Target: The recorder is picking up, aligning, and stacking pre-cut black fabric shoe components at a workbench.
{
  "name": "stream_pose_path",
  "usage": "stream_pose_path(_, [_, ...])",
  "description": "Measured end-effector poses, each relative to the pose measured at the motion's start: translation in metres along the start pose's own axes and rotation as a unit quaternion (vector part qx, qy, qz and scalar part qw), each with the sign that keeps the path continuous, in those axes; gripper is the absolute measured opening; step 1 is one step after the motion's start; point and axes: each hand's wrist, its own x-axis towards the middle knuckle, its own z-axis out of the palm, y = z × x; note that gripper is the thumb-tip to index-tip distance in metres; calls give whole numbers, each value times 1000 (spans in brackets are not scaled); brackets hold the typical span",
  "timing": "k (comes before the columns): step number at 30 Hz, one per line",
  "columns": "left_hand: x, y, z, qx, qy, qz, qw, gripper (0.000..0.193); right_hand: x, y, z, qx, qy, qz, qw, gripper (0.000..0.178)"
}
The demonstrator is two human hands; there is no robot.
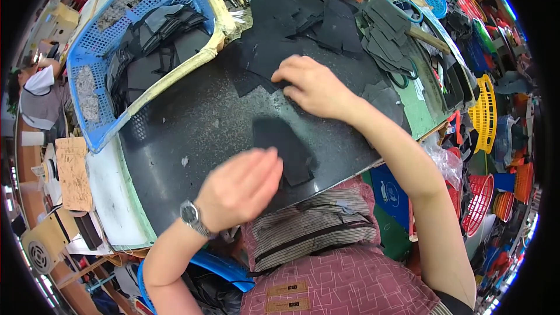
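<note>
A dark, flat cut piece of sheet material (283, 149) lies near the front edge of the black work surface (186, 116). Over its left side is my left hand (242, 186), its fingers stretched out side by side and slightly blurred; the thumb is hidden. Farther back, my right hand (318, 87) reaches to the near edge of a heap of black cut pieces (291, 20). Its index finger and thumb are bent but apart, at the edge of a black piece (255, 81), and I see nothing gripped between them.
A blue plastic basket (96, 52) with a yellowish taped rim holds stacked dark pieces at the back left. More grey pieces (382, 35), scissors (402, 79) and a wooden-handled tool (429, 41) lie at the right. A blue tub (224, 268) stands below the table edge.
</note>
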Motion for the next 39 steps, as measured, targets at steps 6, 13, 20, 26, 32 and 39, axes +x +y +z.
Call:
stream_pose_path(6, [-29, 24, 17, -131, -30, -133, 982, 29, -42, -34, -20, 11, 78, -20, 997, 24])
stream_pose_path(13, [1, 25, 38, -134, -81, -168, 973, 12, -51, -24, -1, 32, 94, 28, 995, 22])
stream_pose_path(20, [37, 50, 36, 38, -272, -47, 960, 6, -53, -34, -17, -7, 154, 29, 988, 18])
stream_pose_path(26, [19, 50, 34, 8, -196, -53, 979, 11, -114, -13, -81, -38, 146, 159, 976, 18])
stream_pose_path(32, [-10, 84, 4, -181, -269, 13, 946, 14, -157, 25, -107, -145, 99, 198, 964, 20])
stream_pose_path(39, [67, 59, 64, -299, -73, -124, 943, 37, -144, 7, -97, -174, 89, 193, 961, 29])
